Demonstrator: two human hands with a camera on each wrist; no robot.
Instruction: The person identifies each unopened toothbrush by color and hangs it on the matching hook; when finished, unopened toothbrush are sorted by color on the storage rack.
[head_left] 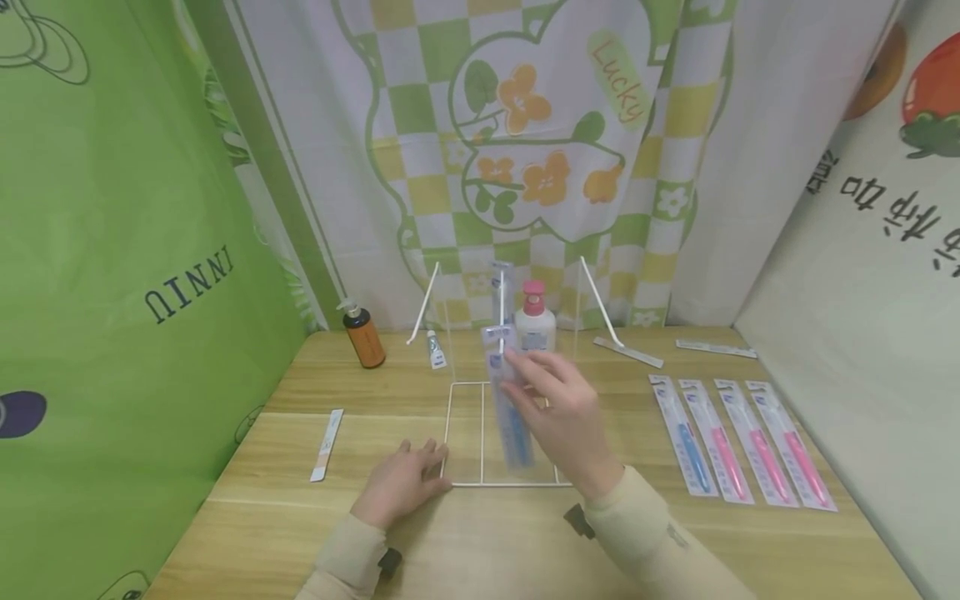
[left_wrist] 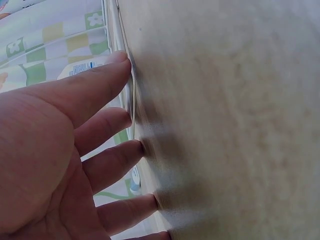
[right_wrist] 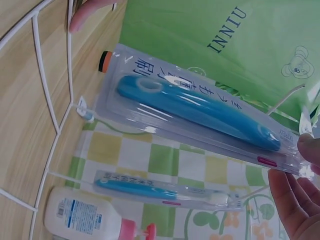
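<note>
Wire rack [head_left: 482, 433]: smooth, white-coated, apparently metal. Toothbrush package [right_wrist: 155, 119] at the rack: clear, glossy plastic; enclosed handle [right_wrist: 200, 111]: smooth, shiny blue plastic. Table [head_left: 495, 542] beneath the rack: wood-grained, smooth, faint sheen. Pump bottle [right_wrist: 80, 215] behind the rack: smooth white plastic. Curtain [head_left: 420, 150] behind the rack: printed cloth, matt.

Curtain [head_left: 420, 108] reading “Lucky”, green sheet [head_left: 127, 183] “INNIU”, white sheet [head_left: 840, 317] “如”, toothbrush packet [right_wrist: 197, 111] “刷”

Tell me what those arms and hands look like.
A person's left hand and right hand, both bare, emerge from a cream left sleeve and a matching right sleeve with a small grey mark. A small black block shows near each wrist.
</note>
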